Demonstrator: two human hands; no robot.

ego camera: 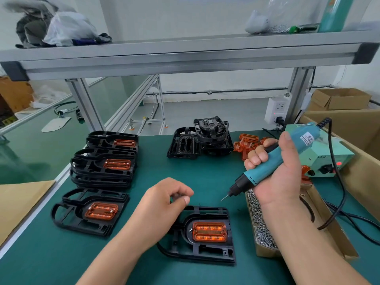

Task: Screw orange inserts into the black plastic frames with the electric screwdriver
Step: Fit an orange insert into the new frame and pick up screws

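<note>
A black plastic frame [207, 251] lies on the green mat in front of me, with an orange insert [209, 231] seated in it and a small screw at the insert's left end. My left hand [164, 204] hovers over the frame's upper left, with thumb and fingers pinched together; what they hold is too small to make out. My right hand [273, 171] grips the teal electric screwdriver [275, 161], its bit pointing down-left above the mat, clear of the frame.
Finished frames with orange inserts [102, 167] are stacked at the left. Empty black frames [201, 138] and loose orange inserts [246, 142] sit at the back. A cardboard box of screws [261, 223] is at the right, by the power supply [327, 161] and its cable.
</note>
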